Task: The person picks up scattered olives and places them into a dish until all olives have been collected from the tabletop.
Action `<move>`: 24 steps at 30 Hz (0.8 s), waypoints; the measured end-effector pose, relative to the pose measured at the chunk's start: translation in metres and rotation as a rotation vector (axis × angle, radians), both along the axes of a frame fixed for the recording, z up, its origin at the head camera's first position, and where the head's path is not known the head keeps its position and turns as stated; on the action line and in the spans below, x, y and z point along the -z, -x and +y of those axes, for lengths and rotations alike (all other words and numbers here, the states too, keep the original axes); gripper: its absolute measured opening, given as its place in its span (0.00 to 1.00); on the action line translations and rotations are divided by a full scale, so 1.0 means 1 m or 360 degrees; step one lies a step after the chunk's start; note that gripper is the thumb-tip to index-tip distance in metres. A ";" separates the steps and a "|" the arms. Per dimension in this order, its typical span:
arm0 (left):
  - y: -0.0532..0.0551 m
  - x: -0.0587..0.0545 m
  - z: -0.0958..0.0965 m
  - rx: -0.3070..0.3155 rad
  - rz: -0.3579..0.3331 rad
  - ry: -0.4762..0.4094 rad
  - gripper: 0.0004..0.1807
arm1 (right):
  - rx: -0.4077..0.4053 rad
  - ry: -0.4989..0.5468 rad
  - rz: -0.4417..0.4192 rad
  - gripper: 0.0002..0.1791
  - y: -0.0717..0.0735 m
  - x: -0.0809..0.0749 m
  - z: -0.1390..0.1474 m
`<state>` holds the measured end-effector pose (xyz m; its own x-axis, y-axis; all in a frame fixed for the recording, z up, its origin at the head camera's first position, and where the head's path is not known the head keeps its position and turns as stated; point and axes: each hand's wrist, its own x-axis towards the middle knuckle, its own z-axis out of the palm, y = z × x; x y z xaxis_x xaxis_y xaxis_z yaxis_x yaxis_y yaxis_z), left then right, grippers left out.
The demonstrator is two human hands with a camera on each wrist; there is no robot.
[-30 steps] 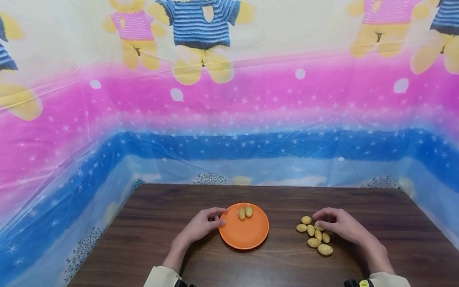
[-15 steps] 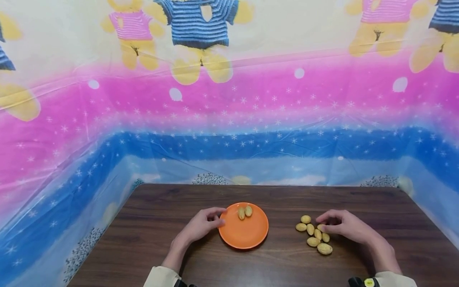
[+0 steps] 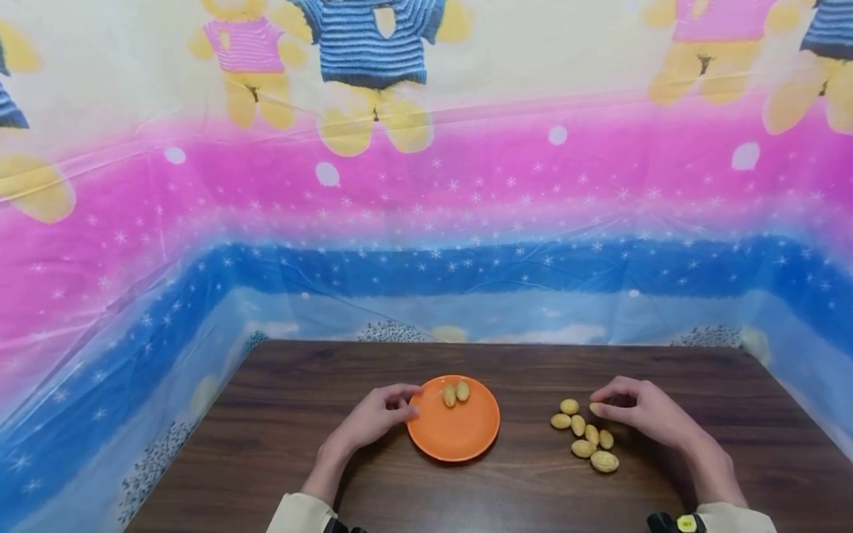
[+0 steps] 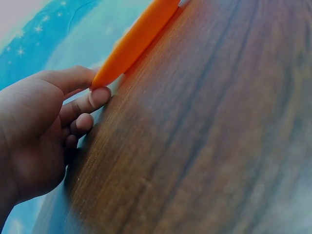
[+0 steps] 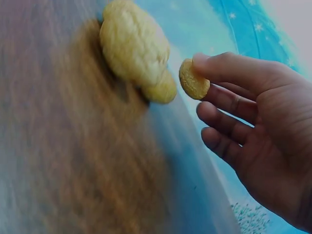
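An orange plate [image 3: 453, 433] lies on the table with two yellow, nut-like ovals [image 3: 449, 396] near its far rim. My left hand [image 3: 376, 418] pinches the plate's left edge; in the left wrist view, thumb and finger meet at the orange rim [image 4: 129, 46]. To the right is a loose cluster of several yellow ovals [image 3: 584, 448], wrinkled like nuts. Just beyond its right side, my right hand [image 3: 646, 411] pinches one small yellow oval [image 5: 193, 80] between thumb and fingertips, above the table. Fingers partly cover that oval. The other right fingers are bent and hold nothing.
Brown wood-grain table [image 3: 520, 496] spans the space beneath both hands. A printed cloth [image 3: 426, 274] with pink and blue bands hangs behind it and along both sides. In the right wrist view, a large wrinkled oval [image 5: 134, 44] sits close to the camera.
My right hand has picked one yellow oval off the cluster, lifting it up and slightly away from the others. My left hand and the plate have stayed in place.
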<state>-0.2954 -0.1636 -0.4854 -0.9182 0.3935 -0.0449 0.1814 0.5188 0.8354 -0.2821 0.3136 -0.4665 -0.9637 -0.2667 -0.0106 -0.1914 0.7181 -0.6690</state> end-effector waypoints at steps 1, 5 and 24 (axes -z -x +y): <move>0.000 0.000 0.000 0.0001 0.0003 0.0004 0.22 | 0.0005 -0.0009 0.0033 0.19 0.000 -0.002 -0.001; 0.000 -0.001 0.000 0.0000 -0.0001 0.0001 0.22 | 0.0020 -0.0051 0.0171 0.18 -0.001 -0.009 -0.006; 0.000 -0.001 0.001 -0.0009 -0.0024 0.0002 0.22 | -0.0135 0.0005 0.0260 0.14 0.003 -0.029 -0.052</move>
<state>-0.2954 -0.1624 -0.4842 -0.9197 0.3880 -0.0592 0.1660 0.5211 0.8372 -0.2849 0.2611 -0.4377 -0.9265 -0.3470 0.1454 -0.3577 0.6926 -0.6264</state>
